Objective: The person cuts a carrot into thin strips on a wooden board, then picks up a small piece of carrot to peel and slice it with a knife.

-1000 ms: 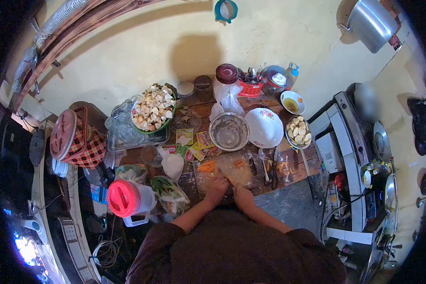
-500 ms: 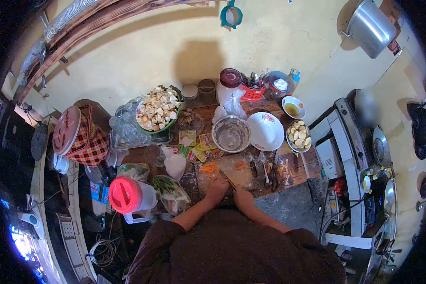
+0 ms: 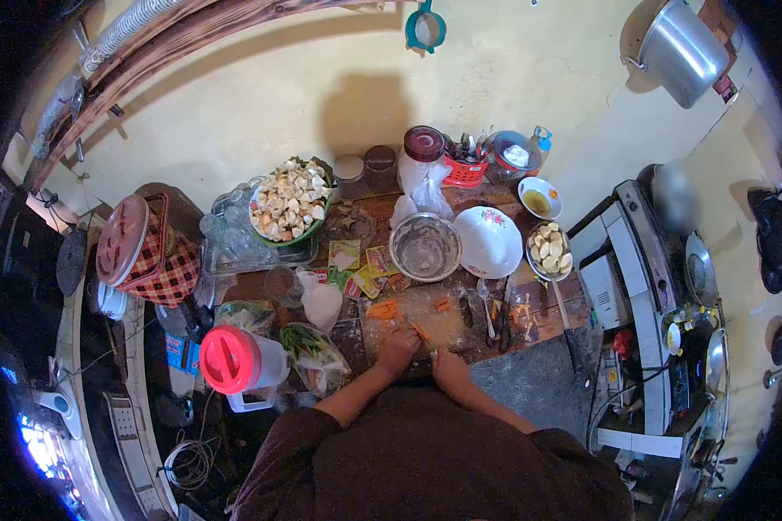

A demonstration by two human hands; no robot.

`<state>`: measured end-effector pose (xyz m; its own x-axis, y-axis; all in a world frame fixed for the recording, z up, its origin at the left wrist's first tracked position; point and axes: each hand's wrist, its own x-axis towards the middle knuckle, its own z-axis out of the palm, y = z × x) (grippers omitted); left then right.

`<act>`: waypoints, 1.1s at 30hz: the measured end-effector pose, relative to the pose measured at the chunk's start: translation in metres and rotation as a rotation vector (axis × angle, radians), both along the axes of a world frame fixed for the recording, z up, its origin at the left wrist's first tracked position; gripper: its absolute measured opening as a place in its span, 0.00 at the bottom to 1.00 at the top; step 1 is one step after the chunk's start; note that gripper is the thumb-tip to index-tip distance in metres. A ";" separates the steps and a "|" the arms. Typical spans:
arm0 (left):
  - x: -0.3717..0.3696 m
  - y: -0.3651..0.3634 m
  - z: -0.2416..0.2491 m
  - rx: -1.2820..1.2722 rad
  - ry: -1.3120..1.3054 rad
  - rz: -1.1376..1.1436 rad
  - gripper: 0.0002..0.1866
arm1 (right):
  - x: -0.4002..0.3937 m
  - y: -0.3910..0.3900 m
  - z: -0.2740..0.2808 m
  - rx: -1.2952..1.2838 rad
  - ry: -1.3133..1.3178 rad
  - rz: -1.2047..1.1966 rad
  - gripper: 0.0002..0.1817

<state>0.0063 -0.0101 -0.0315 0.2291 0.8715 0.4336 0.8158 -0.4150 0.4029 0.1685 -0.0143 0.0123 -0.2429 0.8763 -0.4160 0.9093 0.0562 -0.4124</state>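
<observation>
On the wooden cutting board (image 3: 450, 326), my left hand (image 3: 398, 349) has its fingers bent down over a piece of carrot, mostly hidden beneath them. My right hand (image 3: 449, 370) is closed around the handle of a knife (image 3: 421, 332), whose blade points up and left beside my left fingertips. Cut carrot strips (image 3: 382, 308) lie just beyond my left hand. A smaller group of carrot pieces (image 3: 442, 305) rests at the board's far right. Behind the board stands a floury metal bowl (image 3: 425, 248).
A white flowered bowl (image 3: 487, 243) and a pan of pale slices (image 3: 549, 249) stand to the right. Seasoning packets (image 3: 369, 273), a plastic bag of greens (image 3: 317, 356) and a red-lidded jug (image 3: 235, 360) sit left. A spoon (image 3: 489, 323) and scissors (image 3: 505, 321) lie right of the board.
The knife in my right hand has shifted slightly and its blade shows more clearly. My left hand stays at nearly the same spot on the board.
</observation>
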 end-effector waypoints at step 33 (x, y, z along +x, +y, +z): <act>-0.004 -0.001 -0.029 -0.038 -0.016 0.032 0.05 | -0.006 -0.001 0.011 -0.036 0.016 -0.024 0.17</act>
<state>0.0020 -0.0110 -0.0609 0.1947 0.8943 0.4030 0.8217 -0.3731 0.4309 0.1624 -0.0157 0.0231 -0.2285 0.8666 -0.4436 0.9034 0.0189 -0.4283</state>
